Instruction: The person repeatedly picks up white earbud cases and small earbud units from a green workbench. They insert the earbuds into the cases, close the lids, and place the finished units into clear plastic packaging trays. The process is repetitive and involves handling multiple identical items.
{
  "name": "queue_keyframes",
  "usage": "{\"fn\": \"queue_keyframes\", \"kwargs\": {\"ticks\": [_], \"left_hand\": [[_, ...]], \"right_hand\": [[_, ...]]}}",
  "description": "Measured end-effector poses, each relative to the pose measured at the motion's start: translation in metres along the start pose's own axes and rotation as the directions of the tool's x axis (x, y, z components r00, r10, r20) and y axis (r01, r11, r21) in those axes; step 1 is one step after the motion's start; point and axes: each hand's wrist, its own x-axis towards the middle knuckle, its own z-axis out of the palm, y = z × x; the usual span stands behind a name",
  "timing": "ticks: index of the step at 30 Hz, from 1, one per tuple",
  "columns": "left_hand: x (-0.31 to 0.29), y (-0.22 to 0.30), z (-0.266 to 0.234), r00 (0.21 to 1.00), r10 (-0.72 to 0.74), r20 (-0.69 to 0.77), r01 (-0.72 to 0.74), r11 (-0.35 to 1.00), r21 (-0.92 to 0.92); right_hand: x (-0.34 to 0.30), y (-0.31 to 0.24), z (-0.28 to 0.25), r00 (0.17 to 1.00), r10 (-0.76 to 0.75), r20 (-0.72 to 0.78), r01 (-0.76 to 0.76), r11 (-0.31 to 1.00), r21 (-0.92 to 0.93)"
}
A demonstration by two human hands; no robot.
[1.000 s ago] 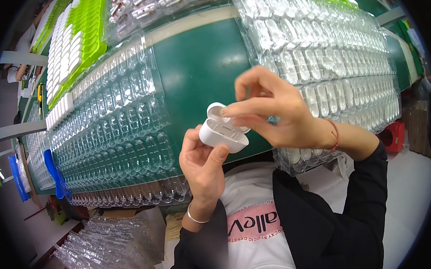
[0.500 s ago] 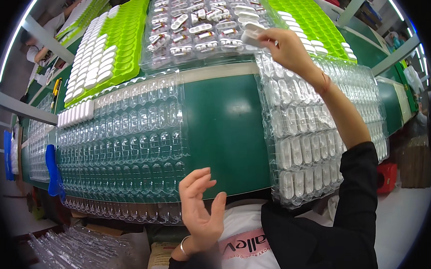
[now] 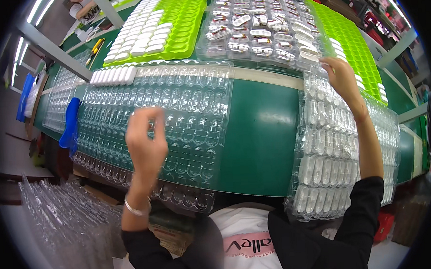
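My left hand (image 3: 146, 144) is over the clear plastic blister tray (image 3: 191, 135) on the left, its fingers curled and smeared by motion. Whether it holds anything cannot be made out. At the right, my right hand (image 3: 344, 81) is at the near right corner of another clear tray (image 3: 251, 61), its thumb and forefinger a little apart with nothing visible between them. Just beyond the fingertips lies a white oval shell (image 3: 309, 57), last in a column of similar shells. Other pockets of that tray hold small white parts with red and metal pieces (image 3: 260, 34).
A row of white oval pieces (image 3: 113, 76) sits in the left tray's far corner. Green trays (image 3: 185, 37) with white pieces flank the far tray. A filled clear tray (image 3: 323, 168) lies at right, a blue object (image 3: 70, 122) at left. Stacked clear trays (image 3: 68, 227) stand below.
My right hand has let go of the white shell, which now lies in the far tray. My left hand has moved left and forward over the left tray. The view has shifted.
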Motion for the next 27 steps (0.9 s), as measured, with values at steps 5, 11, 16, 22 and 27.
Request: {"fn": "queue_keyframes", "kwargs": {"ticks": [5,11,16,22,27], "left_hand": [[0.082,-0.167,0.029,0.994,0.112,-0.018,-0.096,0.910,0.404],[0.113,-0.305,0.061,0.957,-0.257,0.134,0.086,0.695,0.714],[0.130,-0.323,0.064,0.967,-0.220,0.128,0.079,0.737,0.671],[0.095,-0.135,0.038,0.997,0.032,0.064,-0.047,0.967,0.249],[0.023,0.003,-0.016,0.976,0.179,0.127,-0.207,0.941,0.268]], "right_hand": [[-0.067,-0.048,-0.059,0.991,0.116,0.062,-0.126,0.975,0.184],[-0.177,-0.036,-0.125,0.872,0.479,-0.101,-0.460,0.873,0.160],[-0.290,0.034,-0.173,0.625,0.711,-0.323,-0.758,0.652,-0.032],[-0.397,0.097,-0.261,0.429,0.881,-0.200,-0.842,0.310,-0.441],[-0.363,0.050,-0.245,0.378,0.922,0.078,-0.871,0.383,-0.306]]}}
